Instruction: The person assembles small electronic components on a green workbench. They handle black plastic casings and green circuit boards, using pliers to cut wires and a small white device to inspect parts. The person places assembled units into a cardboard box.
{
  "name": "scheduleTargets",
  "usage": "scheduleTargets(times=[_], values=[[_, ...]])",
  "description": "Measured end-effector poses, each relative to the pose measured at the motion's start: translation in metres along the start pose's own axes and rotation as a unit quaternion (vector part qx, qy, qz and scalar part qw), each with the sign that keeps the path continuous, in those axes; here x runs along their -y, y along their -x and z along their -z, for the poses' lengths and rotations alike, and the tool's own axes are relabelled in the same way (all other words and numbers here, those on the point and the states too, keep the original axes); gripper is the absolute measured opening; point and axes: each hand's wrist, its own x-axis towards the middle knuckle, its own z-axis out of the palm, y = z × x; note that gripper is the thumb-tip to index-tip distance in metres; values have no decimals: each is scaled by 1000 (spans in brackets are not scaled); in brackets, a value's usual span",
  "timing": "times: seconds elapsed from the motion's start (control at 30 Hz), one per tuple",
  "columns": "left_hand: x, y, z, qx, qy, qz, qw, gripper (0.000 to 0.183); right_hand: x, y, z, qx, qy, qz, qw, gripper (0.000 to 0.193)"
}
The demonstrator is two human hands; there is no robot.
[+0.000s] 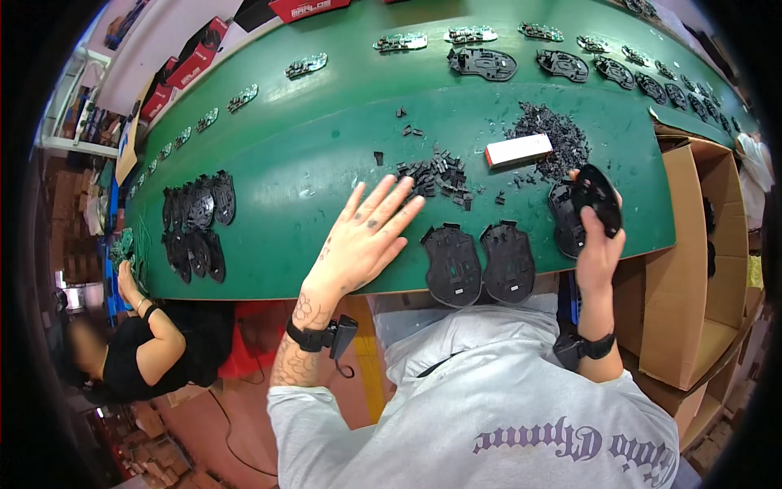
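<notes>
My left hand (364, 235) lies over the green table, palm down with fingers spread and nothing held. Its fingertips are close to a loose scatter of small black plastic pieces (440, 175). In my right hand (601, 254) is a glossy black mouse shell (596, 194), gripped between thumb and fingers near the right table edge. Another black mouse shell (564, 222) is partly hidden behind it; whether the two touch I cannot tell. Between my hands, two black mouse bottom shells (453, 265) lie side by side at the near edge.
A bigger heap of small black pieces (554, 134) surrounds a white and orange box (519, 151). Stacked mouse shells (199, 204) sit at the left. Circuit boards (306, 66) line the far side. An open cardboard carton (688, 269) stands right; a co-worker (155, 350) sits left.
</notes>
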Motion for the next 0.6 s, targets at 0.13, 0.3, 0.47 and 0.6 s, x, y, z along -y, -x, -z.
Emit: scheduleTargets(times=[0.13,0.3,0.47,0.6], values=[[12,-35,-2,29,-2,-117,993,61,-4,2,43,1,-57,-58,997,37],[11,-75,-8,23,1,-237,971,59,-18,22,67,-75,-79,-107,988,39],[7,-101,-15,48,-2,-328,944,55,-23,26,69,-143,-126,-118,974,41],[15,-96,-11,85,-4,-290,953,56,-22,23,68,-148,-73,-101,981,33]])
